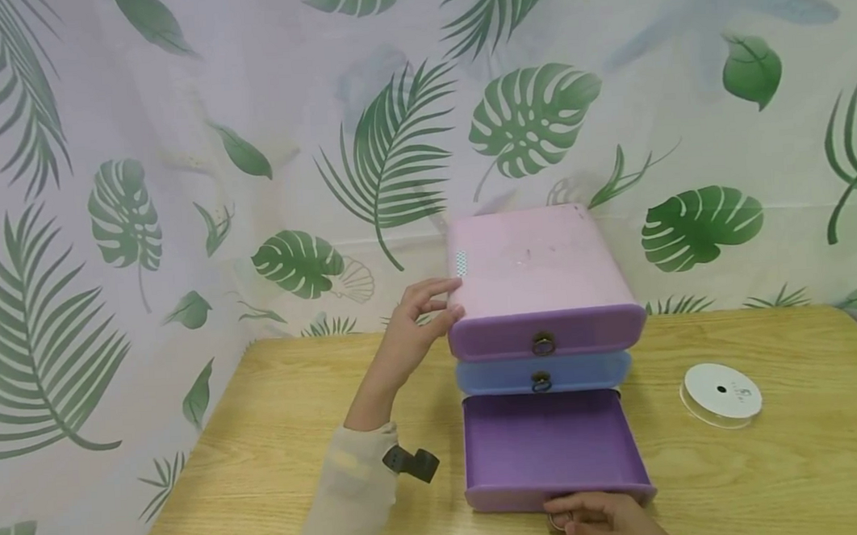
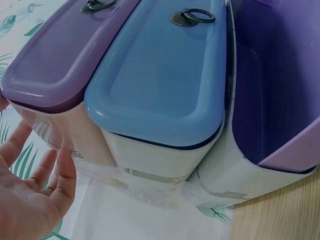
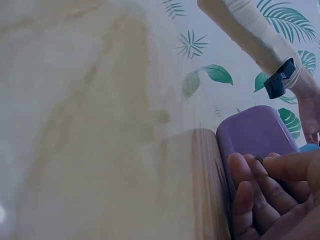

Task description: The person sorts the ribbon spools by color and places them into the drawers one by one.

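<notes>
A small drawer cabinet [image 1: 530, 262] with a pale pink top stands on the table. Its upper purple drawer [image 1: 501, 338] and middle blue drawer [image 1: 492, 376] are closed. The bottom purple drawer [image 1: 547, 443] is pulled out, and nothing lies inside it. My left hand [image 1: 420, 324] rests against the cabinet's upper left side, thumb and fingertips at the top edge, fingers loosely bent in the left wrist view. At the bottom drawer's front, my right hand [image 1: 605, 521] pinches its ring pull [image 1: 561, 521] between thumb and fingers; the ring is mostly hidden by the hand in the right wrist view.
A white ribbon spool [image 1: 722, 393] lies flat on the wooden table [image 1: 795, 458] to the right of the cabinet. Behind the cabinet hangs a leaf-patterned cloth [image 1: 395, 180]. The table's front edge [image 3: 202, 185] shows close beside the bottom drawer.
</notes>
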`<state>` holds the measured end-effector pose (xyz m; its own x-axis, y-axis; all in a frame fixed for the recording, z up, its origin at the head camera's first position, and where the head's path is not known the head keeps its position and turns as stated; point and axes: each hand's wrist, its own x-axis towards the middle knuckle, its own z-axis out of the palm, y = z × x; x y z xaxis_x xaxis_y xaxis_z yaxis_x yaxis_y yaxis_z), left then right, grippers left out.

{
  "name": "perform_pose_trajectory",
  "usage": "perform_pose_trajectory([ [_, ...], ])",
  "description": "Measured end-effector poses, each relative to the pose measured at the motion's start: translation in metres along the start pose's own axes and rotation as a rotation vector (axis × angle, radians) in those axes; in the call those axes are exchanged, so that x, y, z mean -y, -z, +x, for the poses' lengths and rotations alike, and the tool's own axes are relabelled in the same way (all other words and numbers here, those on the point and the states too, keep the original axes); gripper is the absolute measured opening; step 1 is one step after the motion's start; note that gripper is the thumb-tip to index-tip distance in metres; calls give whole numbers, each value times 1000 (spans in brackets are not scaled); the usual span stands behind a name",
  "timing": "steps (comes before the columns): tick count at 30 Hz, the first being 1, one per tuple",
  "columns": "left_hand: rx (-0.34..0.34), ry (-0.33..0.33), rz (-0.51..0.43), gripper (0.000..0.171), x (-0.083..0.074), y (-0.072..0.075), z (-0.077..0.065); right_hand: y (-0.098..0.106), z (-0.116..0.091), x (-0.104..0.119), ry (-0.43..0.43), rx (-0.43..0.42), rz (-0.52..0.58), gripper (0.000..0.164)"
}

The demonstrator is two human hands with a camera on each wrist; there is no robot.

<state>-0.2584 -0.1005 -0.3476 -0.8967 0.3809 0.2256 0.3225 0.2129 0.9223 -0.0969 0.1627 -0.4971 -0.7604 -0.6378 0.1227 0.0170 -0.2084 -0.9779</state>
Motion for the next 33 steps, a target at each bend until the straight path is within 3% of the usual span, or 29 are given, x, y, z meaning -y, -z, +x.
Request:
perform_pose_trajectory([
  [3,-1,3,-3,42,0,0,0,1,-1,-1,35,57,86,39],
  [8,-1,5,-8,41,0,0,0,3,-3,-1,-7,85,169,37],
  [16,2,6,-23,41,1,-1,0,7,-8,2,-69,55,124,31],
  [23,-4,10,-8,41,3,-1,2,11,-15,6,-65,71,131,33],
  [33,-2,12,-11,41,1,-1,1,16,-28,35,-184,-61,62,31],
])
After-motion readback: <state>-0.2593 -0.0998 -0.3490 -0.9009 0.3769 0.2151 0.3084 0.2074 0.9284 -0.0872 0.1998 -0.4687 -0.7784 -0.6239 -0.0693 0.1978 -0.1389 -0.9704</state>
